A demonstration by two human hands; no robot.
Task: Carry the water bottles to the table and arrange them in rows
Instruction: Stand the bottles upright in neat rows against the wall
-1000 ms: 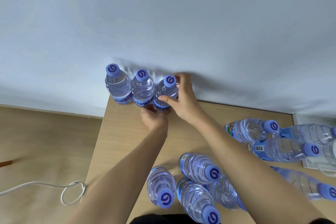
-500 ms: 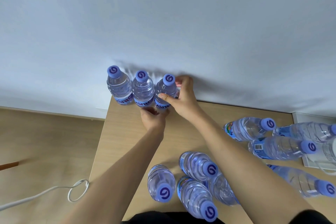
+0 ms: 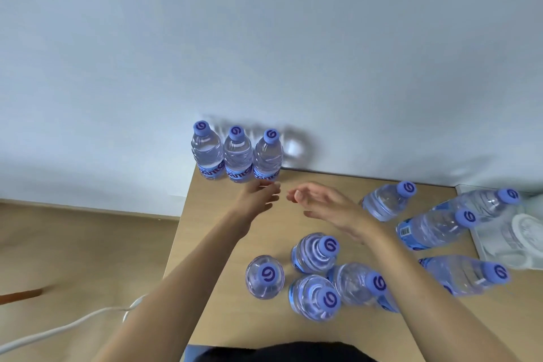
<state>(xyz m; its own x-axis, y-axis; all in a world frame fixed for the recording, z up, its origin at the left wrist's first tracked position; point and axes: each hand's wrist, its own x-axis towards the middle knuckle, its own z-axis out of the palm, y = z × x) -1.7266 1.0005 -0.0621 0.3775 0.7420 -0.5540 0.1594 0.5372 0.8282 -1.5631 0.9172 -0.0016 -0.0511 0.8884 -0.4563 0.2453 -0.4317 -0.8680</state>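
Both hands empty: left hand (image 3: pixel 258 197) and right hand (image 3: pixel 329 207) hover over the table (image 3: pixel 211 232) with fingers loosely extended, gripping nothing. Row of 3 upright bottles (image 3: pixel 237 156) stands touching side by side at the far left table edge, against the wall (image 3: pixel 264 38). 4 bottles (image 3: pixel 316 273) cluster near the body; 4 more (image 3: pixel 435 228) stand to the right.

Three water bottles (image 3: pixel 236 156) stand in a row at the table's (image 3: pixel 211 244) far edge; the left hand (image 3: pixel 258 195) and right hand (image 3: pixel 329 206) hover empty, fingers relaxed, just before them.
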